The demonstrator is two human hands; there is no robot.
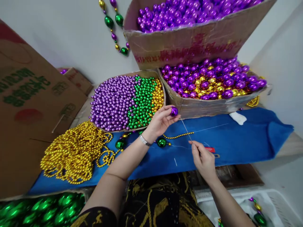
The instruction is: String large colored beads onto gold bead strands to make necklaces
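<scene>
My left hand (161, 121) pinches a large shiny purple bead (174, 111) between its fingertips, just in front of the cardboard boxes. Closed at the fingertips, my right hand (203, 157) grips the lower end of a long thin needle (186, 128). This needle slants up to the fingers of my left hand beside the bead; whether its tip is inside the bead I cannot tell. Below my left hand, a large green bead (161, 142) lies on the blue cloth (251, 138). A gold bead strand (178, 136) with a fine thread runs between my hands.
A box of small purple, green and gold beads (118, 101) stands left of a purple-and-gold bead box (213, 105). Behind is another purple bead box (189, 44). Gold strands (71, 153) are heaped at left. A red object (209, 149) lies by my right hand.
</scene>
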